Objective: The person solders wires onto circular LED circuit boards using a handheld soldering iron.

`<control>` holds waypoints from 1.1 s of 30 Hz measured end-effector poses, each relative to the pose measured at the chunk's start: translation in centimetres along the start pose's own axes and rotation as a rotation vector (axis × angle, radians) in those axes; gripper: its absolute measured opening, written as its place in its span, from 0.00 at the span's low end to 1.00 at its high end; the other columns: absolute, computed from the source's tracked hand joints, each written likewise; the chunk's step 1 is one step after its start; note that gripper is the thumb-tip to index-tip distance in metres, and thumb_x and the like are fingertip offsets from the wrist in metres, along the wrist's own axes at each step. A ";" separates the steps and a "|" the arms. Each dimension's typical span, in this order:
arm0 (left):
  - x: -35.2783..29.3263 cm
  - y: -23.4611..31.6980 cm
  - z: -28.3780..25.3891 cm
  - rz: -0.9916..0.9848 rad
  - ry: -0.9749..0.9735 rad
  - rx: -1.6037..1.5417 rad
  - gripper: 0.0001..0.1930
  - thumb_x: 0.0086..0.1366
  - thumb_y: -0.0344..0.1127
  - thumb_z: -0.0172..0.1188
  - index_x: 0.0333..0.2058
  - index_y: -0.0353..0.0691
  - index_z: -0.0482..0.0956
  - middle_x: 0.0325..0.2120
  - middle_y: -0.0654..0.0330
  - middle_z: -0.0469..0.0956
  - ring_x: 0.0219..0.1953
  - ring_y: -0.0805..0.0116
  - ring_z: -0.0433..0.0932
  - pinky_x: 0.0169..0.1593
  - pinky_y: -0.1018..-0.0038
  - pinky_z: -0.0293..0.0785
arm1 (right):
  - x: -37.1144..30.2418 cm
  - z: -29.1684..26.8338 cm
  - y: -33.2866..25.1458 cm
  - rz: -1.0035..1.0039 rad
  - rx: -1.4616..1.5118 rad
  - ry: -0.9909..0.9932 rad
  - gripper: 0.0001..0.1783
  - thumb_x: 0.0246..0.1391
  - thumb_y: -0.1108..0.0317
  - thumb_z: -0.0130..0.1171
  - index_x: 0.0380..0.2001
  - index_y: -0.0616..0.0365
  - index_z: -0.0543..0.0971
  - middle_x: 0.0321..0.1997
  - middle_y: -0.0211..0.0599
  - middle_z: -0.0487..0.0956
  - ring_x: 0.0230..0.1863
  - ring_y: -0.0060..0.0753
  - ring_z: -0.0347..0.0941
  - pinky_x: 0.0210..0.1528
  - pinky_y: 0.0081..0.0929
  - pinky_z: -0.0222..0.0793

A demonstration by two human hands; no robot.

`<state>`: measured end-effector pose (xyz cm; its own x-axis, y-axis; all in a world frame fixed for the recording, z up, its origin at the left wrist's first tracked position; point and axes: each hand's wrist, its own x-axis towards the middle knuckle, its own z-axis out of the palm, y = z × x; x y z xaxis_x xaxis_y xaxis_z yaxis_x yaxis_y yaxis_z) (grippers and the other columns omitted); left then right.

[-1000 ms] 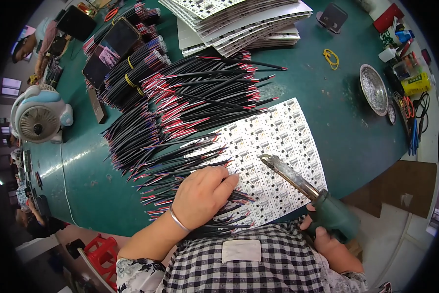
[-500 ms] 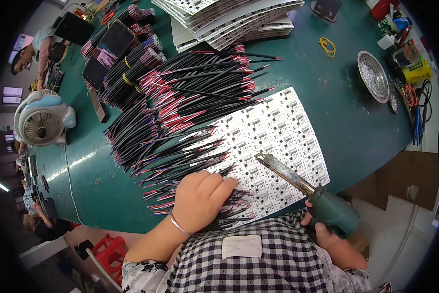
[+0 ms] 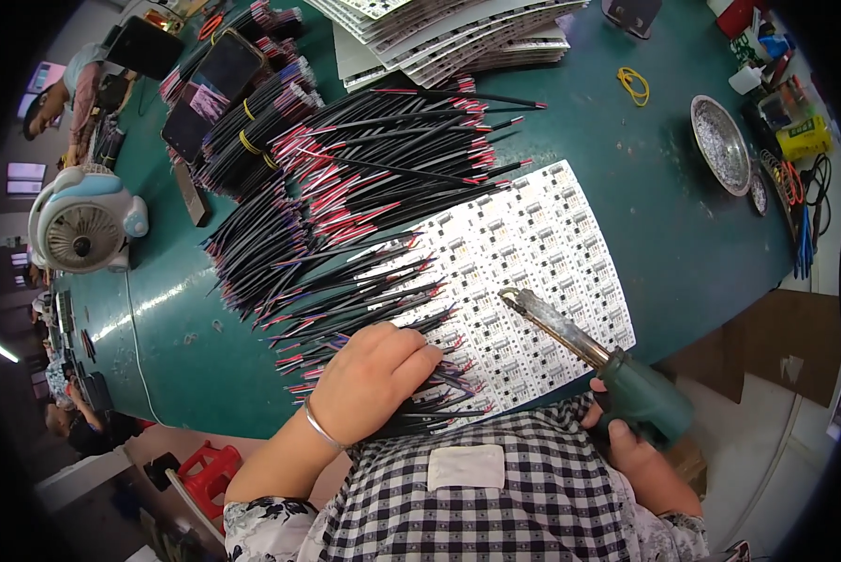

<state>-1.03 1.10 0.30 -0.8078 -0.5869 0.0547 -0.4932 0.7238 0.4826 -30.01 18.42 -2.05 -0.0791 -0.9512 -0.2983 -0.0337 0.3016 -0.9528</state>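
My right hand (image 3: 625, 438) grips the dark green handle of a large soldering iron (image 3: 647, 398). Its worn metal tip points up and left over a white sheet of small circuit boards (image 3: 542, 234). My left hand (image 3: 376, 375), a bangle on its wrist, rests over the sheet's left side with fingers curled and thumb against them. What lies between those fingers is hidden. Thin black wires (image 3: 355, 288) with red and white ends lie in rows beside and under that hand, their right ends over the boards.
Beyond lie a heap of thicker black wires (image 3: 411, 140), banded wire bundles (image 3: 238, 155) and stacked board sheets (image 3: 458, 47). A fan (image 3: 83, 229) stands at left. A metal dish (image 3: 720, 145), a yellow band (image 3: 633, 86) and tools are at right. People sit at far left.
My left hand has drawn back a little to the left over the wires. The soldering iron stays nearly where it was, still in my right hand. The whole view has shifted slightly.
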 end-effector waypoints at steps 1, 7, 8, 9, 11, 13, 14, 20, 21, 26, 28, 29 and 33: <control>0.1 -0.1 0.0 0.028 0.043 0.053 0.15 0.47 0.27 0.61 0.38 0.42 0.81 0.31 0.60 0.76 0.34 0.60 0.75 0.37 0.68 0.73 | -0.1 0.1 0.0 -0.004 -0.001 0.003 0.37 0.58 0.45 0.54 0.57 0.68 0.68 0.30 0.39 0.75 0.32 0.28 0.71 0.43 0.26 0.67; 0.8 1.5 -0.2 -0.036 0.139 0.139 0.14 0.51 0.32 0.58 0.38 0.43 0.80 0.28 0.64 0.73 0.30 0.67 0.73 0.34 0.71 0.71 | -0.6 -0.7 -0.4 0.083 -0.097 -0.058 0.36 0.57 0.44 0.55 0.56 0.65 0.69 0.31 0.36 0.77 0.34 0.26 0.72 0.43 0.26 0.67; 0.9 1.8 0.2 -0.035 0.142 0.139 0.14 0.51 0.32 0.58 0.38 0.43 0.80 0.28 0.64 0.73 0.30 0.67 0.73 0.34 0.71 0.71 | -0.9 -0.9 0.1 0.039 -0.157 -0.057 0.35 0.57 0.45 0.56 0.55 0.65 0.71 0.32 0.36 0.78 0.34 0.27 0.73 0.43 0.26 0.68; 0.8 1.9 0.6 -0.046 0.130 0.151 0.14 0.51 0.32 0.58 0.38 0.43 0.80 0.28 0.65 0.73 0.29 0.68 0.73 0.33 0.72 0.70 | -1.1 -0.9 0.4 -0.003 -0.217 -0.057 0.33 0.56 0.45 0.56 0.53 0.64 0.73 0.33 0.35 0.79 0.34 0.27 0.74 0.42 0.26 0.68; 0.9 1.8 1.4 -0.059 0.118 0.163 0.14 0.51 0.33 0.58 0.38 0.43 0.80 0.28 0.66 0.73 0.28 0.69 0.72 0.32 0.73 0.69 | -0.4 -1.0 -0.1 -0.111 -0.293 -0.068 0.22 0.51 0.57 0.59 0.45 0.61 0.77 0.34 0.37 0.80 0.34 0.33 0.77 0.41 0.29 0.71; 1.2 1.6 2.0 -0.020 0.208 0.177 0.14 0.51 0.33 0.58 0.38 0.43 0.81 0.29 0.66 0.73 0.28 0.68 0.72 0.32 0.72 0.68 | -0.1 -0.9 -0.3 -0.213 -0.369 -0.074 0.13 0.46 0.69 0.62 0.37 0.59 0.81 0.35 0.39 0.82 0.34 0.40 0.80 0.39 0.33 0.74; 1.2 1.6 2.2 -0.019 0.207 0.176 0.14 0.51 0.33 0.58 0.38 0.43 0.81 0.29 0.66 0.73 0.28 0.68 0.72 0.32 0.72 0.68 | 0.0 -0.8 -0.3 -0.219 -0.332 -0.072 0.13 0.45 0.70 0.62 0.37 0.59 0.81 0.36 0.40 0.82 0.34 0.42 0.80 0.39 0.33 0.74; 1.2 1.4 2.6 -0.035 0.262 0.184 0.13 0.52 0.32 0.58 0.38 0.43 0.81 0.28 0.65 0.73 0.28 0.67 0.72 0.31 0.71 0.67 | -0.1 -0.2 -0.2 -0.164 -0.272 -0.034 0.14 0.44 0.71 0.62 0.38 0.60 0.81 0.38 0.41 0.82 0.36 0.45 0.80 0.39 0.34 0.75; 1.2 1.4 2.6 -0.036 0.236 0.166 0.13 0.52 0.32 0.58 0.38 0.42 0.81 0.28 0.65 0.73 0.28 0.67 0.72 0.32 0.71 0.68 | 0.0 -0.1 -0.2 -0.130 -0.201 -0.027 0.14 0.44 0.72 0.62 0.38 0.60 0.81 0.39 0.42 0.82 0.37 0.45 0.80 0.39 0.34 0.75; 1.1 1.3 2.8 -0.034 0.220 0.131 0.13 0.53 0.31 0.58 0.39 0.42 0.80 0.27 0.64 0.72 0.29 0.66 0.72 0.32 0.71 0.68 | 0.3 -0.2 -0.1 -0.224 -0.269 -0.060 0.20 0.53 0.60 0.64 0.43 0.64 0.78 0.39 0.38 0.81 0.36 0.27 0.78 0.41 0.23 0.73; 1.2 1.3 2.8 -0.045 0.218 0.118 0.12 0.54 0.31 0.58 0.38 0.42 0.80 0.27 0.64 0.71 0.29 0.65 0.73 0.32 0.70 0.68 | 1.0 -0.1 -0.3 -0.237 -0.281 -0.073 0.19 0.52 0.60 0.63 0.42 0.64 0.79 0.39 0.38 0.81 0.36 0.29 0.78 0.41 0.25 0.73; 1.1 1.4 2.8 -0.045 0.219 0.119 0.12 0.54 0.31 0.58 0.38 0.42 0.80 0.27 0.64 0.71 0.29 0.65 0.73 0.32 0.70 0.68 | 1.4 -0.1 -0.4 -0.308 -0.312 -0.085 0.17 0.52 0.62 0.63 0.41 0.64 0.80 0.39 0.39 0.81 0.36 0.31 0.79 0.41 0.27 0.73; 1.3 1.6 2.8 -0.064 0.215 0.099 0.14 0.50 0.28 0.58 0.38 0.41 0.81 0.27 0.62 0.72 0.30 0.63 0.73 0.33 0.69 0.70 | 1.4 0.6 -0.8 -0.346 -0.320 -0.018 0.13 0.50 0.65 0.63 0.37 0.61 0.82 0.38 0.39 0.81 0.36 0.38 0.79 0.40 0.32 0.73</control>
<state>-3.79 2.47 -1.29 -0.6915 -0.6891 0.2169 -0.5792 0.7083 0.4035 -29.53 16.77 -1.75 0.0085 -0.9995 0.0304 -0.3605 -0.0314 -0.9322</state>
